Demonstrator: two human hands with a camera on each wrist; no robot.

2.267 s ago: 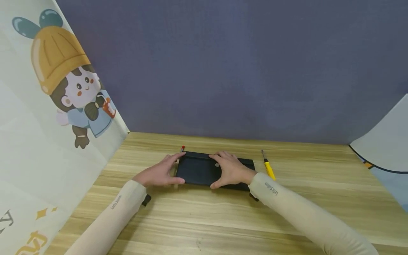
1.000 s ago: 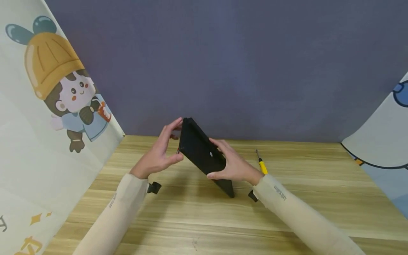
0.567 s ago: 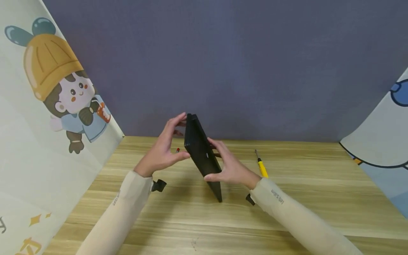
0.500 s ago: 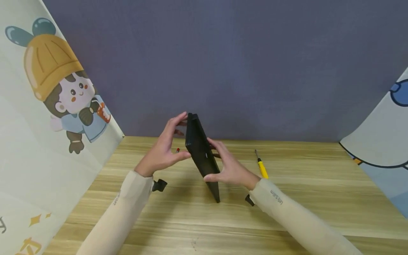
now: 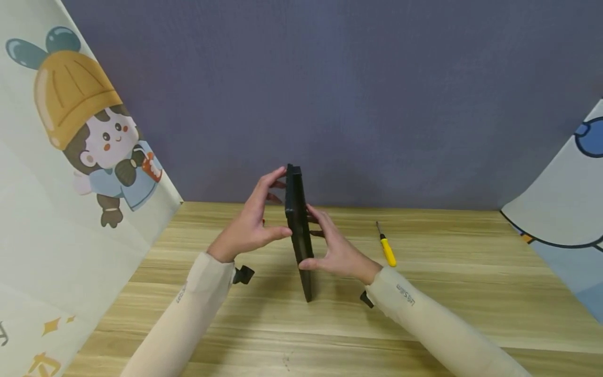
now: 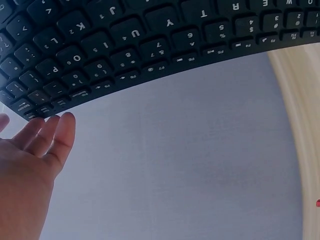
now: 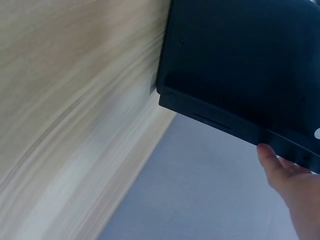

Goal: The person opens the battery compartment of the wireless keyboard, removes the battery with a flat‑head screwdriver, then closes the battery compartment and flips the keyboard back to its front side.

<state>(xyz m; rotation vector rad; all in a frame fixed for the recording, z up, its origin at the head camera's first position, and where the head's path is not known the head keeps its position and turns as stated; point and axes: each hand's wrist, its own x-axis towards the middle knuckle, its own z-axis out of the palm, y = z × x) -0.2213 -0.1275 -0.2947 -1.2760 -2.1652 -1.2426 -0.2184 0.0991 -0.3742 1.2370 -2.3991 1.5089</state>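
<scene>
A black keyboard (image 5: 298,220) stands almost on its short edge above the table, seen nearly edge-on in the head view. Its lettered keys face the left wrist camera, while the plain dark underside faces the right wrist one. My left hand (image 5: 247,225) holds the raised end, thumb at the near long edge and fingertips at the far one. Lower down, my right hand (image 5: 336,254) grips the keyboard across its width from the underside, thumb on the near edge. Whether the lower corner touches the table cannot be told.
On the wooden table (image 5: 424,303) a yellow-handled screwdriver (image 5: 387,251) lies right of the hands. Behind my left hand a small red-tipped item (image 5: 263,222) is mostly hidden. A dark grey panel (image 5: 330,104) rises behind the table, and a printed white panel (image 5: 28,220) borders the left.
The keyboard, first lying flat with its underside up, has been lifted and tilted by its left end to nearly vertical. Both hands moved with it, the left one rising.
</scene>
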